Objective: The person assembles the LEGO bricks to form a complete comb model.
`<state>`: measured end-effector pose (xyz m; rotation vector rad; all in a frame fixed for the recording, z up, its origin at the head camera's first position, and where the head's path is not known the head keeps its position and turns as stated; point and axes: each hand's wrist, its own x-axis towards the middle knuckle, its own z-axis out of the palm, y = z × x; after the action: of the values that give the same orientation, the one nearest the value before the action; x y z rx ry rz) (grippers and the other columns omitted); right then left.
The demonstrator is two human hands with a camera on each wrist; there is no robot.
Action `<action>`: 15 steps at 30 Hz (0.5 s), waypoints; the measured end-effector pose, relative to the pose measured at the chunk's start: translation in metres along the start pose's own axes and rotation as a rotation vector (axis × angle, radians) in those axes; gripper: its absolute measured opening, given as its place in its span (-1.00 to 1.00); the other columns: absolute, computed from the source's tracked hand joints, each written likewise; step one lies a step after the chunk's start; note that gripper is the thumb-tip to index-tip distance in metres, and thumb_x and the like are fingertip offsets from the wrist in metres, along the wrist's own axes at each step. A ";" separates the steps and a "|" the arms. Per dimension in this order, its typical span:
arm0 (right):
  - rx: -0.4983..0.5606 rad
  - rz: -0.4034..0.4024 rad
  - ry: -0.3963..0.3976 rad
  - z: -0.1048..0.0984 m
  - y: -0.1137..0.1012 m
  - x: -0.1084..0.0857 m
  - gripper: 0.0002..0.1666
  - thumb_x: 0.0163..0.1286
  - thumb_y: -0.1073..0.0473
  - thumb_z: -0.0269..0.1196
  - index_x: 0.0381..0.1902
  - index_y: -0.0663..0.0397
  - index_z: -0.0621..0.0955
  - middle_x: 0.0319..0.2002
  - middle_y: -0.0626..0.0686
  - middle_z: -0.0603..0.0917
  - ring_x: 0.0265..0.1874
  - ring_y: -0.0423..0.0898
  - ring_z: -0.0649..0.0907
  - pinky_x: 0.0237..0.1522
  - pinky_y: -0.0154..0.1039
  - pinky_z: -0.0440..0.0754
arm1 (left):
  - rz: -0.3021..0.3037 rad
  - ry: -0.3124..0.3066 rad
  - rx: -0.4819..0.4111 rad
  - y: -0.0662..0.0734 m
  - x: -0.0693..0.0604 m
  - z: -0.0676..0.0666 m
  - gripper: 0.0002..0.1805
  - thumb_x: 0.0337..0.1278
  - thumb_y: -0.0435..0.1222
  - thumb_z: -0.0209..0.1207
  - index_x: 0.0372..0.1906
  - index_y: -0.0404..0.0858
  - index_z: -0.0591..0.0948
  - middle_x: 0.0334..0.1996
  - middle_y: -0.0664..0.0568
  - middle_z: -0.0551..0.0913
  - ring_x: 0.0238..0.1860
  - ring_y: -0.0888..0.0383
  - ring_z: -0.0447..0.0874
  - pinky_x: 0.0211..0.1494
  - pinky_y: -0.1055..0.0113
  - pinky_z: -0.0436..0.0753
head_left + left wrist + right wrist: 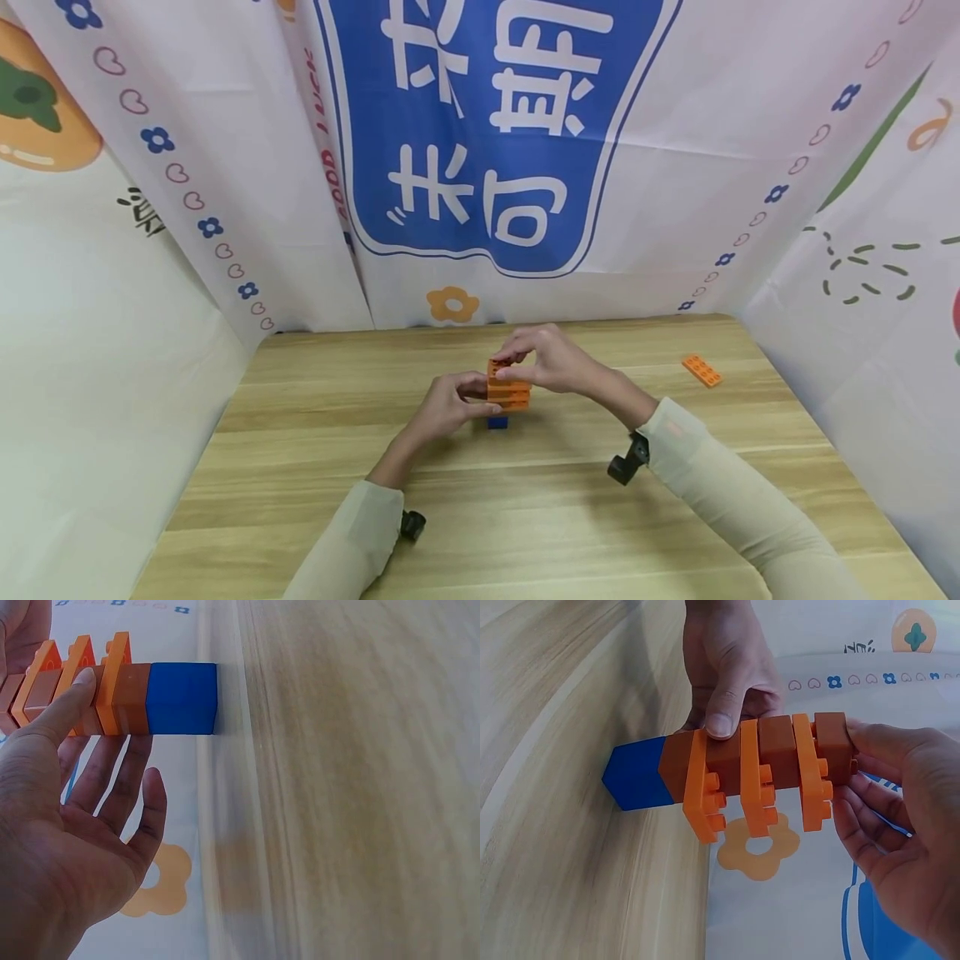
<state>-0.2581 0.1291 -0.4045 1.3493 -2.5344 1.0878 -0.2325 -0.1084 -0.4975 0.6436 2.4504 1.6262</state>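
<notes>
A tower of building blocks stands on the table with a blue block (pixel 639 774) at its foot. Above it, several brown blocks (pixel 777 744) alternate with three thin orange plates (pixel 754 780) that jut out to one side, studs upward. My left hand (pixel 442 407) grips the tower around its middle, the thumb lying across a brown block in the left wrist view. At the top, my right hand (pixel 555 358) pinches the uppermost brown block (pixel 831 735) between thumb and fingers. That block sits against the highest orange plate; whether it is fully pressed down I cannot tell.
One loose orange plate (pixel 702 371) lies studs up on the wooden table (pixel 525 508), toward the back right. Printed white cloth (pixel 660 208) walls the table at the back and both sides, close behind the tower.
</notes>
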 end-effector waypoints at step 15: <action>0.011 0.013 -0.026 0.002 -0.004 0.001 -0.74 0.36 0.16 0.52 -0.05 0.14 0.84 -0.17 -0.02 0.81 -0.19 -0.20 0.76 -0.09 -0.23 0.77 | -0.004 -0.011 -0.007 -0.001 0.001 -0.001 -0.60 0.17 -0.22 0.55 0.09 -0.21 0.78 -0.07 0.00 0.84 -0.05 0.09 0.81 0.02 0.23 0.76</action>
<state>-0.2558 0.1259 -0.4034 1.3604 -2.5627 1.0955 -0.2339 -0.1089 -0.4977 0.6450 2.4355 1.6246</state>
